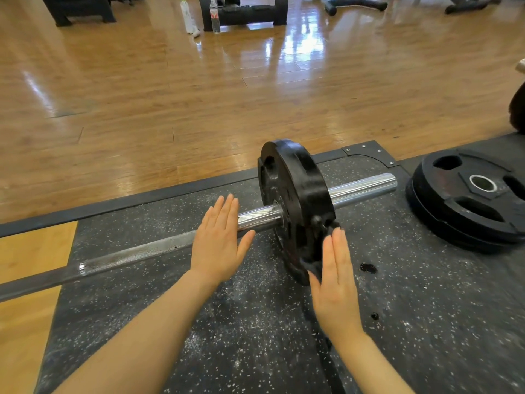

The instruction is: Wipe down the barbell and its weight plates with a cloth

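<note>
A steel barbell [136, 253] lies across the speckled black rubber mat [255, 336], with black weight plates [295, 194] standing on its chrome sleeve [363, 186]. My left hand [218, 240] rests flat, fingers straight, on the bar just left of the plates. My right hand [335, 280] is flat too and presses a dark cloth [315, 265] against the near lower face of the plates. Only the edges of the cloth show around the palm.
Two loose black plates [468, 200] lie stacked flat on the mat at the right. Glossy wooden floor [199, 95] stretches beyond the mat. Two bottles [215, 15] and black gym equipment [250, 12] stand at the far back.
</note>
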The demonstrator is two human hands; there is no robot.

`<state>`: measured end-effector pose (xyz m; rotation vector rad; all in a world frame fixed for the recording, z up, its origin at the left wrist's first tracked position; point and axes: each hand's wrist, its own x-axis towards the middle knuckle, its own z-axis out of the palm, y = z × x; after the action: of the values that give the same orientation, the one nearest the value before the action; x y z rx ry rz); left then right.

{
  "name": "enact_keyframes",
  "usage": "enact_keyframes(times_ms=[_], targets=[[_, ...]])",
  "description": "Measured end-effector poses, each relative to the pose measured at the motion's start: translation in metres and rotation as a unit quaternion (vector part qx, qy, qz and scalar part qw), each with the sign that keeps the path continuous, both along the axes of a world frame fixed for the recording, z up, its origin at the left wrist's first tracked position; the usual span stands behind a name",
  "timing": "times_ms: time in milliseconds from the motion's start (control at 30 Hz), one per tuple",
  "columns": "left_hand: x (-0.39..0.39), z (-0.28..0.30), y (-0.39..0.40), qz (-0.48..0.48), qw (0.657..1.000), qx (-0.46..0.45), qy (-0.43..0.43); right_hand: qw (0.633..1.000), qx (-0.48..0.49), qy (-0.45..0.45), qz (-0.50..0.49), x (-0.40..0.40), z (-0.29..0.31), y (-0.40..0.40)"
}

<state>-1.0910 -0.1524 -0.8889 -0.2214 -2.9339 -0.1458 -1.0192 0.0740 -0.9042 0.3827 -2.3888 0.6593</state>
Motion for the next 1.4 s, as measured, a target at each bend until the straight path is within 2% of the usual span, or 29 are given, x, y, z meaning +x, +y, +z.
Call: enact_keyframes(times_ms=[167, 333, 533, 767, 967, 1167, 1400], targets=[[-0.003, 0.0, -0.002, -0.002, 1.0, -0.003, 0.0, 0.997, -0.056, -0.058, -0.007, 0.017, -0.012, -0.002], [-0.009, 0.001, -0.004, -0.001, 1.0, -0.002, -0.003, 0.99, -0.125, -0.058, -0.012, 0.006, 0.006, 0.004], [-0.02, 0.003, -0.007, -0.006, 1.0, 0.0, 0.006, 0.988, -0.146, -0.042, 0.02, -0.026, 0.027, -0.01], [-0.036, 0.003, -0.012, 0.003, 1.0, 0.011, 0.003, 0.996, -0.082, 0.02, -0.003, -0.053, 0.015, -0.024], [-0.055, 0.003, -0.018, 0.015, 1.0, 0.017, -0.007, 0.991, -0.122, -0.048, -0.021, -0.039, -0.015, -0.03], [-0.075, 0.008, -0.026, 0.019, 0.998, 0.031, -0.045, 0.997, -0.073, -0.018, -0.016, -0.092, 0.038, -0.044], [-0.096, 0.023, -0.034, 0.011, 0.993, 0.027, -0.112, 0.994, 0.042, -0.099, -0.026, -0.124, 0.078, -0.052]])
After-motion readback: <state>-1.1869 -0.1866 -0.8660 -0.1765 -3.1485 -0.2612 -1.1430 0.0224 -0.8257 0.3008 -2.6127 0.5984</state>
